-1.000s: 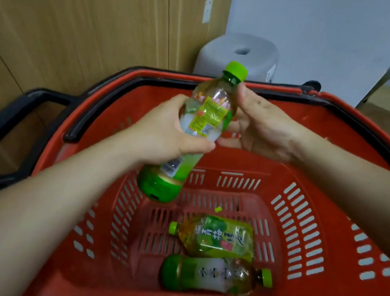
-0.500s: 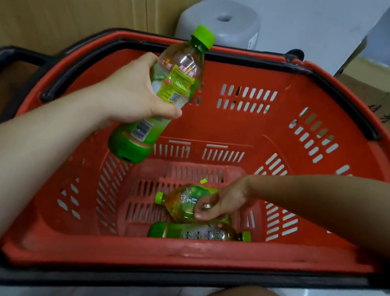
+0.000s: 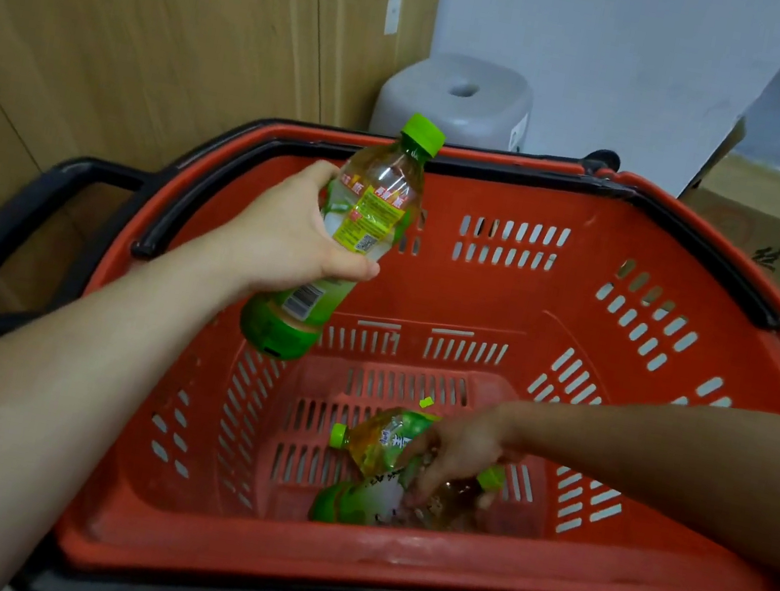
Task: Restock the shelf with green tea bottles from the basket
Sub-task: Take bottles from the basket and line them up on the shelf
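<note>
We have 1 green tea bottle (image 3: 354,242) clamped in our left hand (image 3: 292,231), lifted clear above the left side of the red basket (image 3: 380,575). It is tilted, with its long axis running from the green base low and toward us up to the green cap, which points at the basket's far rim. We judge that holding it round the middle keeps it balanced and out of the way while the other hand works below.

Our right hand (image 3: 458,456) is down on the basket floor, near the near wall, fingers curled over the 2 remaining bottles. We cannot tell whether it has actually closed on either.

The upper bottle (image 3: 372,440) lies flat with its cap pointing toward the basket's left wall. The lower bottle (image 3: 372,500) lies flat just beside it, nearer us, long axis roughly parallel, with its base left and its cap toward the right wall. They rest head to tail, touching or nearly so.

No shelf is in view, so we judge stocking is not yet underway for these 3.
</note>
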